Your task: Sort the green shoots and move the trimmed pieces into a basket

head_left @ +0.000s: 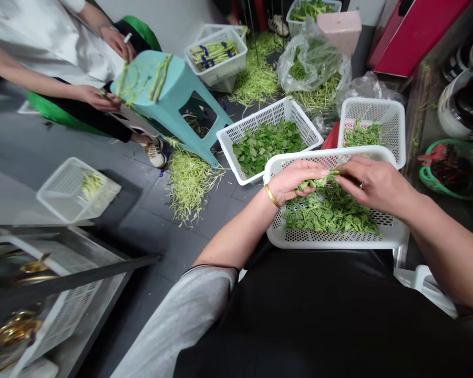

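Note:
Over a white perforated basket point(278, 239) on my lap, both my hands are at work on green leafy sprigs. My left hand point(299, 178), with a gold bracelet at its wrist, is closed around a small bunch of leafy greens point(319, 182). The fingers of my right hand point(368, 181) pinch at the tip of that bunch, the two hands almost touching. Beneath them, a loose layer of curly leafy greens point(331, 215) covers the basket's floor. What lies between my right fingertips is partly hidden.
Ahead stand a white basket point(315, 137) of broad leaves and a smaller white basket point(396, 118) of greens. A co-worker point(63, 47) handles stems at a turquoise stool point(177, 79). Peelings point(189, 184) lie on the floor. A metal rack point(82, 268) stands at left, a green colander point(428, 176) at right.

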Available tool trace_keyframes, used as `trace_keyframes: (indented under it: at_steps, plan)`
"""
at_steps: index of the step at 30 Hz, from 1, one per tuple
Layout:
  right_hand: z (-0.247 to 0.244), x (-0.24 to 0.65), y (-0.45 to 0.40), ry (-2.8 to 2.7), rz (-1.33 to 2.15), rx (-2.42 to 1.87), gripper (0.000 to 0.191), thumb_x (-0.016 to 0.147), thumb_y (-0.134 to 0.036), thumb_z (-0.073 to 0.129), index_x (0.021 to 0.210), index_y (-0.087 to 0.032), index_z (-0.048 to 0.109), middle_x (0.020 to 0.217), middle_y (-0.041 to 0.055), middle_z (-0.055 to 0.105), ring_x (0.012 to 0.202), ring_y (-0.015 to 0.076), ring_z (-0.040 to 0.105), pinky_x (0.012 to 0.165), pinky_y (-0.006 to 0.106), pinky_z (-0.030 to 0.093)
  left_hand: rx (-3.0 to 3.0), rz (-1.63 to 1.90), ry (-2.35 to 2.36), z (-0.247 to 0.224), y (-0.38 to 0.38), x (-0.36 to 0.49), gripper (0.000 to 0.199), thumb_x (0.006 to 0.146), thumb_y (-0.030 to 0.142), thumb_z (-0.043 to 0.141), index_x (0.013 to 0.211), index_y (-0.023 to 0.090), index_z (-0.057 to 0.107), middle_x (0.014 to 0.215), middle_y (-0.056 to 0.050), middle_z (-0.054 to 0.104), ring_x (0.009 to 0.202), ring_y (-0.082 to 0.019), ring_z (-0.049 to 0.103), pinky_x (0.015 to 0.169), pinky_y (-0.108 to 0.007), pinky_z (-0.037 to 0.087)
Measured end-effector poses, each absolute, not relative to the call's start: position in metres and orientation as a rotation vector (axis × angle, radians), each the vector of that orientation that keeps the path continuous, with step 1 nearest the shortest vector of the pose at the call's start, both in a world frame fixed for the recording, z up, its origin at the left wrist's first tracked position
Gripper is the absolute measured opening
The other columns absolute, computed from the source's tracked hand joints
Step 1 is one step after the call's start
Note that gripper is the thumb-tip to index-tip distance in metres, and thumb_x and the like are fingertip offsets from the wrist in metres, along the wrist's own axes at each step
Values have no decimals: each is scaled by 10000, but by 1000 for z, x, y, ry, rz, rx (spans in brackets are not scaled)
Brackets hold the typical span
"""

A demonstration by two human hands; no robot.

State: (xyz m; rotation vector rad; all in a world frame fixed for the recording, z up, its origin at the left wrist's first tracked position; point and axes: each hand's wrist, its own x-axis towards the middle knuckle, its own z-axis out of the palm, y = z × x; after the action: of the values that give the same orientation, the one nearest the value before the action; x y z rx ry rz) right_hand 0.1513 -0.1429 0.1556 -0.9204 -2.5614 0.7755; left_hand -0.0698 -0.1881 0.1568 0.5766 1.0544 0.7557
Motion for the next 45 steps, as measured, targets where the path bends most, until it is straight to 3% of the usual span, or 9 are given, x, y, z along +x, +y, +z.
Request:
trace_keyframes:
  at_steps: [8, 13, 16, 19, 23, 30, 35, 40, 45]
  plan:
    - [156, 135, -152, -2610, 464, -956, 330, 1015, -361, 524, 718, -230, 582, 699, 61, 601, 635, 186, 497, 591, 362, 242, 654, 673, 1004, 154, -191, -67, 528, 724, 359, 1065, 662, 142, 588, 496, 115, 449, 352, 11, 375, 376, -172, 149]
    - [141, 127, -148, -1665, 1475, -1158, 373, 945, -550, 627, 728, -258, 546, 586, -17, 488, 502, 136, 396, 507, 316, 297, 749, 794, 946, 151, -196, -75, 562, 612, 399, 1092, 701, 160, 591, 581, 91, 514, 432, 9, 405, 410, -160, 262]
    - [133, 139, -138, -1801, 1826, -1122, 383, 887, -613, 726, 865, -233, 685, 677, 9, 628, 498, 142, 469, 509, 328, 366, 720, 931, 815, 147, -194, -84, 537, 735, 521, 976, 707, 188, 555, 588, 72, 476, 427, -17, 402, 379, -177, 233]
    - [125, 137, -137, -2665, 1386, -1178, 277, 934, -461, 744, 1047, -214, 799, 884, 80, 763, 683, 206, 645, 635, 353, 430, 685, 1077, 830, 145, -188, -91, 492, 906, 620, 787, 774, 198, 571, 657, 26, 549, 452, -35, 431, 367, -182, 219]
    - [113, 109, -144, -3142, 555, -1253, 302, 1061, -333, 579, 1146, -166, 815, 1165, 178, 801, 879, 281, 721, 666, 368, 399, 793, 1051, 916, 139, -184, -89, 472, 879, 641, 814, 939, 195, 670, 758, -2, 674, 478, -38, 458, 403, -193, 256]
    - [136, 134, -120, -2702, 910, -1062, 264, 1027, -429, 638, 912, -235, 774, 905, 86, 780, 805, 246, 683, 693, 373, 441, 1439, 870, 1220, 122, -187, -80, 183, 885, 351, 821, 933, 188, 751, 931, -26, 775, 874, -153, 660, 838, -287, 541]
    - [124, 136, -111, -2290, 1327, -1125, 462, 1064, -642, 574, 914, -237, 737, 733, 36, 679, 650, 186, 585, 633, 340, 440, 1002, 964, 1146, 134, -184, -84, 324, 1013, 493, 758, 899, 204, 665, 740, 36, 596, 570, -66, 508, 548, -207, 390]
    - [96, 114, -115, -2967, 763, -1213, 209, 986, -375, 657, 1039, -236, 804, 998, 103, 773, 856, 247, 678, 689, 348, 439, 583, 1050, 1033, 149, -182, -84, 506, 1025, 700, 689, 943, 202, 660, 689, 55, 566, 444, -16, 456, 397, -154, 223]
    - [116, 120, -111, -2980, 770, -1134, 213, 1006, -270, 565, 1044, -228, 771, 1009, 109, 786, 872, 260, 696, 746, 375, 463, 585, 1029, 1087, 149, -186, -79, 405, 991, 516, 826, 889, 164, 655, 745, 31, 665, 464, -6, 529, 393, -150, 222]
